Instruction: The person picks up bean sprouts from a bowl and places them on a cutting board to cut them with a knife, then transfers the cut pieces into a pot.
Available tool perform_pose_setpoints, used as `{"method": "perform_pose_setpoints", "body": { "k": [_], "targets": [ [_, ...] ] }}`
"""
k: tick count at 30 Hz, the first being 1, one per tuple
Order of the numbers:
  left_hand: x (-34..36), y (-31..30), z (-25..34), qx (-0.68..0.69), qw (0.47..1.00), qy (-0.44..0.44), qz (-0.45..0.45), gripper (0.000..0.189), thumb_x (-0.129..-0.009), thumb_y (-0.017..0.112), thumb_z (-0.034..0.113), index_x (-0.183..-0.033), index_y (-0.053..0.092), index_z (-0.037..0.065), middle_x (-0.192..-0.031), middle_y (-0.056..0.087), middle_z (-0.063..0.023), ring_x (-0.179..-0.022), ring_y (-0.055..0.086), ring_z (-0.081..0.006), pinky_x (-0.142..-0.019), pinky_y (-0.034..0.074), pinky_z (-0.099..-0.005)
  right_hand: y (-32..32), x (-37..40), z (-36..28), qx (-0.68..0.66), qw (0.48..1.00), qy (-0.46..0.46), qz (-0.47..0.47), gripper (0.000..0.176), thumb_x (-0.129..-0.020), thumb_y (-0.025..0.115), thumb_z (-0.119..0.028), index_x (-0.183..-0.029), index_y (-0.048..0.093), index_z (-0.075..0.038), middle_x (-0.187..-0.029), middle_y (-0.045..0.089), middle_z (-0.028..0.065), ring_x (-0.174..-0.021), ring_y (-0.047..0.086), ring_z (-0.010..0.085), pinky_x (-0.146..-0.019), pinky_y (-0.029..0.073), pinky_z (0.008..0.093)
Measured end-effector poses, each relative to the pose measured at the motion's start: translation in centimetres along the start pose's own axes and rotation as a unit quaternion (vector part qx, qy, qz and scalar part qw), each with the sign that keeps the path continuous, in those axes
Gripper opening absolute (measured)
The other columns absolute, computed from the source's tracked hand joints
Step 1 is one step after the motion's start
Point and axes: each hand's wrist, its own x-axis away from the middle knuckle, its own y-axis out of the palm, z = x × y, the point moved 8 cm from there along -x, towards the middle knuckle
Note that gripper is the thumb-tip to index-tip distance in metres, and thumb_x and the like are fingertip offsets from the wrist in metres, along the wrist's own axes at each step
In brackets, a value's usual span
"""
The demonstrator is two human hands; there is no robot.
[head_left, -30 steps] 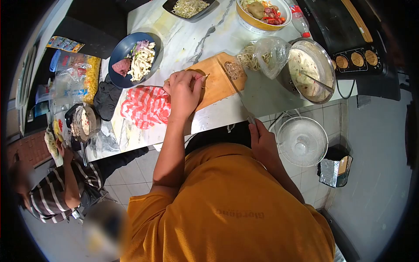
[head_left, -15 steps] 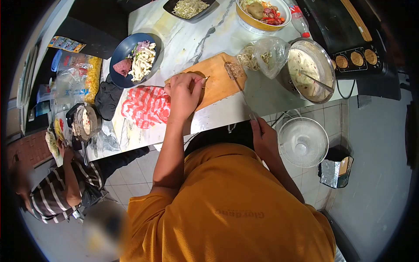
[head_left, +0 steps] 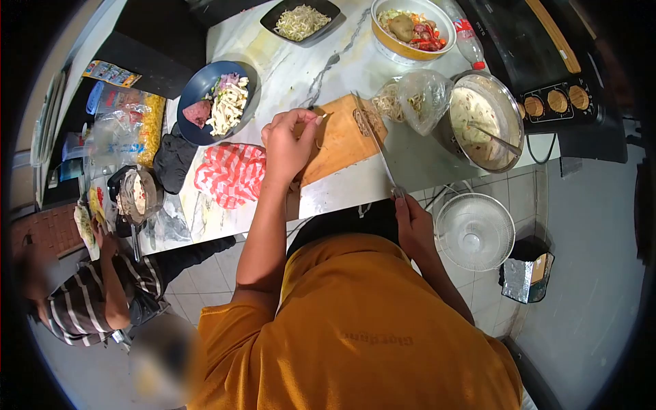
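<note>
My left hand [head_left: 288, 147] is over the left end of a wooden cutting board [head_left: 335, 154]. Its thumb and fingers are pinched together, and a small pale bit shows at the tips, too small to name. My right hand [head_left: 415, 224] grips the handle of a knife [head_left: 378, 147] at the counter's front edge. The long blade reaches across the board's right end, over a small pile of chopped brown food [head_left: 362, 123]. A red-and-white patterned plastic bag [head_left: 229, 176] lies crumpled left of the board.
Around the board are a blue plate [head_left: 190, 130] of chopped food, a black dish [head_left: 265, 22] of bean sprouts, a yellow-white bowl [head_left: 383, 42], a clear plastic bag [head_left: 424, 102] and a metal bowl [head_left: 517, 126] of batter. Below right is a strainer basket [head_left: 506, 232]. Another person [head_left: 89, 301] works at left.
The view has shifted slightly, moving the counter things a little down. The knife blade is turned to show more of itself over the brown pile. My left hand keeps its pinch.
</note>
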Motion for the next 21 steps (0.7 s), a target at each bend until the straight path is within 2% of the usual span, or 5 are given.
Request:
{"method": "perform_pose_setpoints", "body": {
  "k": [7, 12, 14, 17, 21],
  "targets": [
    [-12.6, -1.1, -1.8, -0.034, 0.997, -0.021, 0.066, 0.028, -0.086, 0.069, 0.036, -0.085, 0.072, 0.009, -0.074, 0.07, -0.0052, -0.07, 0.066, -0.0187, -0.073, 0.048, -0.0341, 0.2, -0.8, -0.9, 0.024, 0.999, 0.017, -0.019, 0.03, -0.104, 0.049, -0.023, -0.112, 0.064, 0.001, -0.069, 0.048, -0.0027, -0.064, 0.041, 0.0052, -0.057, 0.037, 0.0237],
    [-21.5, -1.6, -3.8, -0.16, 0.985, -0.033, 0.059, 0.036, -0.088, 0.069, 0.043, -0.1, 0.075, 0.01, -0.086, 0.075, -0.0039, -0.078, 0.069, -0.0143, -0.072, 0.051, -0.0289, 0.1, -0.7, -1.8, 0.011, 1.0, 0.002, -0.015, 0.029, -0.104, 0.05, -0.022, -0.112, 0.064, 0.001, -0.069, 0.047, -0.0034, -0.064, 0.041, 0.0044, -0.057, 0.036, 0.0229],
    [-21.3, -1.9, -3.0, -0.268, 0.963, 0.001, 0.031, 0.044, -0.087, 0.068, 0.05, -0.104, 0.074, 0.01, -0.088, 0.074, -0.0024, -0.078, 0.067, -0.0133, -0.072, 0.049, -0.0283, 0.0, -0.8, -1.7, 0.001, 1.0, 0.006, -0.014, 0.028, -0.104, 0.05, -0.022, -0.112, 0.064, 0.001, -0.069, 0.047, -0.0039, -0.065, 0.04, 0.0041, -0.058, 0.035, 0.0224],
    [-16.8, -3.7, -0.5, -0.22, 0.974, 0.036, -0.027, 0.042, -0.087, 0.07, 0.048, -0.105, 0.073, 0.009, -0.085, 0.072, -0.0015, -0.074, 0.064, -0.0133, -0.071, 0.048, -0.027, 0.0, -1.0, -0.8, 0.0, 1.0, 0.022, -0.005, 0.028, -0.103, 0.05, -0.021, -0.113, 0.064, 0.001, -0.069, 0.046, -0.004, -0.065, 0.04, 0.0043, -0.058, 0.035, 0.0221],
    [-9.0, -4.0, -1.6, -0.056, 0.987, 0.035, -0.146, 0.017, -0.088, 0.072, 0.018, -0.1, 0.072, 0.006, -0.086, 0.07, -0.0037, -0.077, 0.063, -0.0134, -0.071, 0.048, -0.0257, 0.4, -1.5, -0.6, -0.02, 0.999, 0.015, -0.027, 0.028, -0.104, 0.05, -0.021, -0.113, 0.064, 0.001, -0.069, 0.046, -0.0044, -0.064, 0.04, 0.0046, -0.057, 0.034, 0.022]
  ]
}}
